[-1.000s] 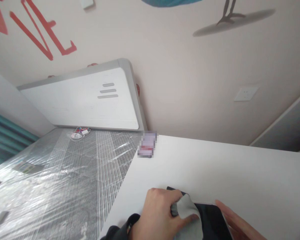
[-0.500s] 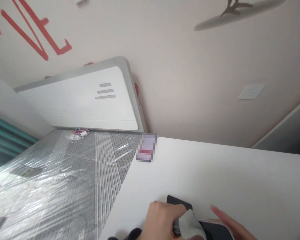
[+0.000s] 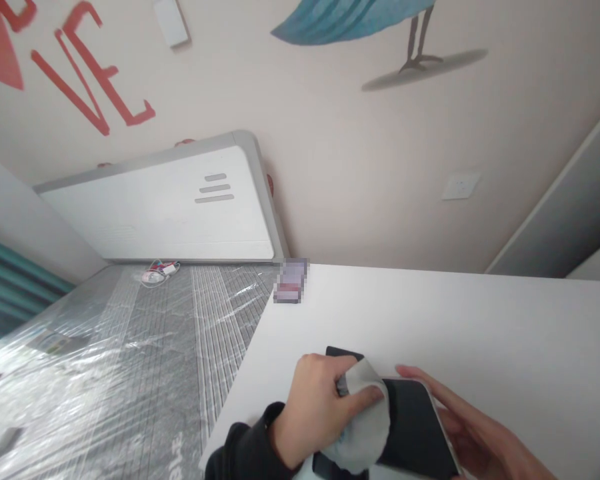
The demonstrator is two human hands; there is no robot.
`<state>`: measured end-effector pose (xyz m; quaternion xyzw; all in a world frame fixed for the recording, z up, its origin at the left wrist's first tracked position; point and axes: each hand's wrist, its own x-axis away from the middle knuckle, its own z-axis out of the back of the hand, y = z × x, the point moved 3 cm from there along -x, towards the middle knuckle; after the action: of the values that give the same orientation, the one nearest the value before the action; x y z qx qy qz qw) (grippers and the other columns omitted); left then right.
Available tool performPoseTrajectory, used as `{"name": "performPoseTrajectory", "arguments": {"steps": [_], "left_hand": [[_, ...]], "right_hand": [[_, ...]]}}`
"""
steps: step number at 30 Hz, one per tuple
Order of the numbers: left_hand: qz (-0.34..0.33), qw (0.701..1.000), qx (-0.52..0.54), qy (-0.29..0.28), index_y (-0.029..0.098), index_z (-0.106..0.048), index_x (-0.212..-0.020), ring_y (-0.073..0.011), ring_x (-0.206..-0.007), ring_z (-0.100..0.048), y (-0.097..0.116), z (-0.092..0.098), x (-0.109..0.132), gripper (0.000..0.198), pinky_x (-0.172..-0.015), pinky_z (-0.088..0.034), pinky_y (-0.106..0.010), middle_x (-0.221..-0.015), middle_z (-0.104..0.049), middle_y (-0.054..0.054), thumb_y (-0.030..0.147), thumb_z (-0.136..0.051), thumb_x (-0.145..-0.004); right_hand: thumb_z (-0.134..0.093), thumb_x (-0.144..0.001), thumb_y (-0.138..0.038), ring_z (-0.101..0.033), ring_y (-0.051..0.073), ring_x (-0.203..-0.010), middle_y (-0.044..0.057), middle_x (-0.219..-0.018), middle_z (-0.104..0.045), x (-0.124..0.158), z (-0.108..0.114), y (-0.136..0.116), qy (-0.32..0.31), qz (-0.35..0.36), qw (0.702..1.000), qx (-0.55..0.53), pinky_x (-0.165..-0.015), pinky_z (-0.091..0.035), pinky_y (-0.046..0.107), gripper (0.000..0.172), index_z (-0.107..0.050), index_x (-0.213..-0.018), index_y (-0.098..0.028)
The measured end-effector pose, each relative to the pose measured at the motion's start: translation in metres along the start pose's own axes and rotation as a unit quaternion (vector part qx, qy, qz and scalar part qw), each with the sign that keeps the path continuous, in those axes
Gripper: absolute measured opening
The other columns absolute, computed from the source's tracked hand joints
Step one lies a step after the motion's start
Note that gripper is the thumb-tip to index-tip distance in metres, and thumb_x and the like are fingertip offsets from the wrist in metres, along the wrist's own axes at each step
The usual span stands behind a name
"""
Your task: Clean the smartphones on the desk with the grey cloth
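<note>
My left hand (image 3: 317, 400), reaching in from a black sleeve, has its thumb and fingers closed on a crumpled light grey cloth (image 3: 367, 430). The cloth lies against a flat black panel with a pale rim (image 3: 417, 427), which looks like a tablet; its exact kind is unclear. Along the panel's right edge, my right hand (image 3: 480, 430) grips it, with some fingers hidden beneath. Another dark flat piece (image 3: 344, 353) sticks out beyond my left hand, and I cannot tell if it belongs to the panel. All this is over the near part of the white table (image 3: 460, 327).
A blurred-out purplish item (image 3: 291, 280) lies at the table's far left corner. To the left is a bed with a plastic-covered grey mattress (image 3: 150, 347) and a white headboard (image 3: 155, 213). Its mattress carries a white cable bundle (image 3: 157, 273). A socket (image 3: 461, 186) is on the wall.
The view has shifted, so the hands and panel appear higher in the picture and more of them shows. My left hand still has the cloth; my right hand stays at the panel's edge.
</note>
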<state>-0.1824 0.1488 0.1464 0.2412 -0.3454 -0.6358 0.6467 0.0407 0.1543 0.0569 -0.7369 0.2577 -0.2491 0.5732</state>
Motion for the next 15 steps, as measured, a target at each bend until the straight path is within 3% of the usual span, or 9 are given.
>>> {"name": "performPoseTrajectory", "arguments": {"steps": [3, 6, 11, 15], "left_hand": [[-0.046, 0.997, -0.065, 0.015, 0.022, -0.055, -0.065, -0.0140, -0.061, -0.049, 0.002, -0.003, 0.005, 0.038, -0.063, -0.031, -0.028, -0.061, -0.054, 0.004, 0.049, -0.063, -0.090], [-0.080, 0.979, -0.180, 0.056, 0.023, -0.067, -0.077, -0.0186, -0.069, -0.061, 0.006, -0.005, 0.011, 0.041, -0.065, -0.031, -0.030, -0.073, -0.071, -0.001, 0.057, -0.056, -0.096], [-0.109, 0.944, -0.301, 0.085, 0.023, -0.072, -0.082, -0.0222, -0.072, -0.067, 0.022, -0.012, 0.030, 0.052, -0.062, -0.027, -0.033, -0.079, -0.077, -0.006, 0.063, -0.045, -0.101], [-0.110, 0.926, -0.350, 0.091, 0.024, -0.075, -0.091, -0.0237, -0.076, -0.069, 0.035, -0.016, 0.049, 0.054, -0.062, -0.027, -0.032, -0.085, -0.079, -0.007, 0.065, -0.042, -0.101]], "right_hand": [[-0.075, -0.087, -0.055, -0.068, 0.033, -0.127, 0.015, -0.138, -0.069, 0.001, -0.007, -0.016, 0.013, -0.006, 1.000, -0.002, -0.109, -0.051, 0.050, 0.090, -0.033, -0.163, -0.033], [-0.082, -0.084, -0.048, -0.064, 0.030, -0.131, 0.015, -0.141, -0.067, 0.000, -0.012, -0.026, -0.002, 0.030, 0.999, -0.027, -0.115, -0.044, 0.051, 0.092, -0.036, -0.161, -0.029], [-0.086, -0.077, -0.032, -0.068, 0.028, -0.122, 0.012, -0.136, -0.069, 0.011, -0.021, -0.024, -0.016, 0.068, 0.991, -0.116, -0.109, -0.049, 0.049, 0.083, -0.048, -0.150, -0.027], [-0.088, -0.074, -0.031, -0.071, 0.024, -0.114, 0.010, -0.124, -0.074, 0.025, -0.031, -0.022, -0.012, 0.106, 0.986, -0.131, -0.104, -0.052, 0.043, 0.081, -0.051, -0.146, -0.024]]}}
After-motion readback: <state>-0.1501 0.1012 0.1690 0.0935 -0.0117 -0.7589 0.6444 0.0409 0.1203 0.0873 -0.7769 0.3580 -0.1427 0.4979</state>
